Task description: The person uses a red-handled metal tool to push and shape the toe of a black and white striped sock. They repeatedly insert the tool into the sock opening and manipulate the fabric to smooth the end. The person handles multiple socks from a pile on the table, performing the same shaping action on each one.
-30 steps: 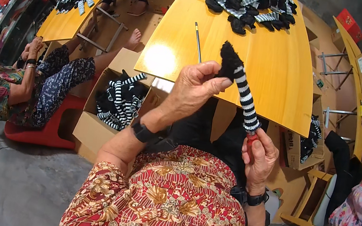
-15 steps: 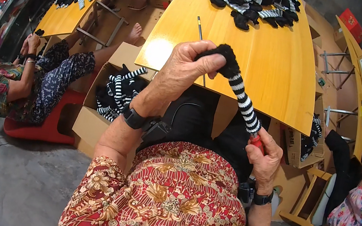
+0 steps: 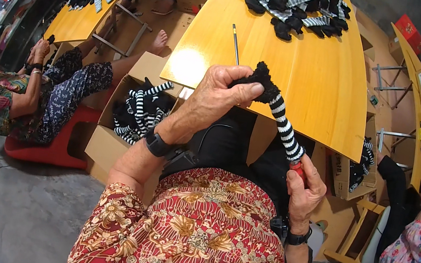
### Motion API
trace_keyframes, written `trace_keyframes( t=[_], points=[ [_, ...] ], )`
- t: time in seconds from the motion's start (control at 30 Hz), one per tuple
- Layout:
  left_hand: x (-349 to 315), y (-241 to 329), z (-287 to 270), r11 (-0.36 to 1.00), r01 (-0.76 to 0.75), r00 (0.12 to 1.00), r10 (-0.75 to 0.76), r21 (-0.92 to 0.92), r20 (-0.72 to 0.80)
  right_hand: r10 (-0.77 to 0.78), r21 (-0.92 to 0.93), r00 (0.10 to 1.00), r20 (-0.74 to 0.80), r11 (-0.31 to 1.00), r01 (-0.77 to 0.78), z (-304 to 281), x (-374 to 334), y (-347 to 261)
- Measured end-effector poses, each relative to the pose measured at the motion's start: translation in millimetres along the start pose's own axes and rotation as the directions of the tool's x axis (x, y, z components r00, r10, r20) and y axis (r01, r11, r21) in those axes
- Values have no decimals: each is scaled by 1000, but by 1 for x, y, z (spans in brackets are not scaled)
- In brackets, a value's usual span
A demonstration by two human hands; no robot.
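Note:
My left hand [image 3: 220, 90] pinches the black fluffy end [image 3: 263, 83] of a soft piece between thumb and fingers. From that end a black-and-white striped knitted tube [image 3: 284, 125] runs down to the right, fairly straight. At its lower end my right hand [image 3: 306, 192] is closed around the red handle [image 3: 297, 168] of a tool. Any shaft beyond the handle is hidden, seemingly within the tube. The piece is held in the air over the near edge of the yellow wooden table [image 3: 208, 40].
A pile of similar striped and black pieces [image 3: 296, 5] lies at the table's far side, with a thin black stick [image 3: 235, 44] nearer. Open cardboard boxes holding striped pieces stand at left [image 3: 102, 139] and right [image 3: 345, 175]. Other people sit on both sides.
Both hands and the striped piece have shifted slightly down in the picture. My left hand also sits a little further right. My right fingers reach higher over the tube's lower end.

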State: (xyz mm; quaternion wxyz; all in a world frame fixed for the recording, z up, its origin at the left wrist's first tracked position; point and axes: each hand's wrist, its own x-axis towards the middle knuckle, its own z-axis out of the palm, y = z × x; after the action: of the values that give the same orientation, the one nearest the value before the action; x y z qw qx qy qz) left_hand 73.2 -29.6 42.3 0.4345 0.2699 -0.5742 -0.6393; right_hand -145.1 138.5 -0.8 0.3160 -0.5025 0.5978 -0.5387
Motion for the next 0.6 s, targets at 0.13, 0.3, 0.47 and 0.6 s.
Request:
trace_keyframes(
  t=[0.13,0.3,0.47,0.6],
  points=[
    [-13,6,-6,998,69,996,-70,-14,-50,-15,36,1000,17,999,15,-3,-3,0],
    [-8,-2,4,999,6,1000,-5,-40,4,91,392,988,122,910,-132,1,-3,9],
    [2,-3,1,995,-40,998,35,-96,-50,55,532,993,102,841,-101,3,3,9],
    [-5,-9,-3,992,-128,957,121,-7,-265,-16,446,995,94,895,-28,-5,3,8]
  ],
)
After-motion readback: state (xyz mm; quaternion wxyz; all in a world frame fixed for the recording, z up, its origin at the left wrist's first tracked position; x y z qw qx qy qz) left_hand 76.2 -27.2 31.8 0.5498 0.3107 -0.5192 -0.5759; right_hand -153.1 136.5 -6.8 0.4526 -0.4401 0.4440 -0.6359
